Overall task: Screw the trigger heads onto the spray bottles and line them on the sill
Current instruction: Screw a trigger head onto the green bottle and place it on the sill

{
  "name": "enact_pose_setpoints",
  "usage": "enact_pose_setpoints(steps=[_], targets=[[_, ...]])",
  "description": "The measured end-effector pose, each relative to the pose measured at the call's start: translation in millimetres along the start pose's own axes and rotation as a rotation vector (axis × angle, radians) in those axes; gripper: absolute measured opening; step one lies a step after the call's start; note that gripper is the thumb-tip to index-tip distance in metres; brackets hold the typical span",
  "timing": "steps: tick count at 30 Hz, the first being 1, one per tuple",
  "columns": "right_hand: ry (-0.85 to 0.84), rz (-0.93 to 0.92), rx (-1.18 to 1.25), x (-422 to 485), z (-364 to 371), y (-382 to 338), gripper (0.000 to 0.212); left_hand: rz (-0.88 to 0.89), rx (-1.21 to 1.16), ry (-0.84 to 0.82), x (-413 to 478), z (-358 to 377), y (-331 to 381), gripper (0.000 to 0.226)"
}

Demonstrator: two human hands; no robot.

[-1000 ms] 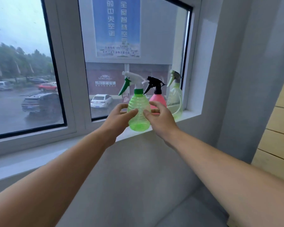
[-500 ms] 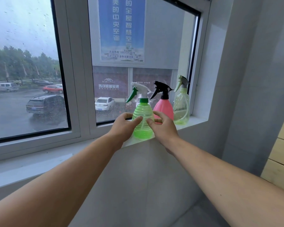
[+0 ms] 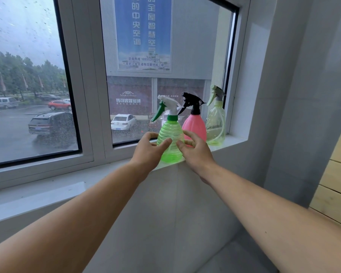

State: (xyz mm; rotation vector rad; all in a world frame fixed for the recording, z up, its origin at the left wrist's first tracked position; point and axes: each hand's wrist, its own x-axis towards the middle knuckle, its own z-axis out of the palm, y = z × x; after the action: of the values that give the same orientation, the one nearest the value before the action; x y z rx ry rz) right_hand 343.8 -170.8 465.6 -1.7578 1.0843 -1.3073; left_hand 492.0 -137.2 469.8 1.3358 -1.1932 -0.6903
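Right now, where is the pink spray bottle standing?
In the head view, the pink spray bottle stands on the sill right of centre, between the green bottle on its left and the pale yellow bottle on its right.

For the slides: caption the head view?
Left hand and right hand flank the green spray bottle on the sill, beside the pink bottle and pale bottle; all trigger heads fitted.
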Motion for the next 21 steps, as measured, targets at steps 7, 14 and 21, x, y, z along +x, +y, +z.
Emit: enact_pose_setpoints(steps=[7,14,21], targets=[[-0.017,0.0,-0.013,-3,-2,0,0.061,-0.016,0.028,0.02,-1,-3,-2,0.064],[0.05,0.02,-0.064,-18,-23,2,0.056,-0.002,0.043,0.088,-23,-15,16,0.067],[0.062,0.14,-0.017,-67,-64,32,0.018,0.037,-0.051,-0.006,-77,12,12,0.03]])
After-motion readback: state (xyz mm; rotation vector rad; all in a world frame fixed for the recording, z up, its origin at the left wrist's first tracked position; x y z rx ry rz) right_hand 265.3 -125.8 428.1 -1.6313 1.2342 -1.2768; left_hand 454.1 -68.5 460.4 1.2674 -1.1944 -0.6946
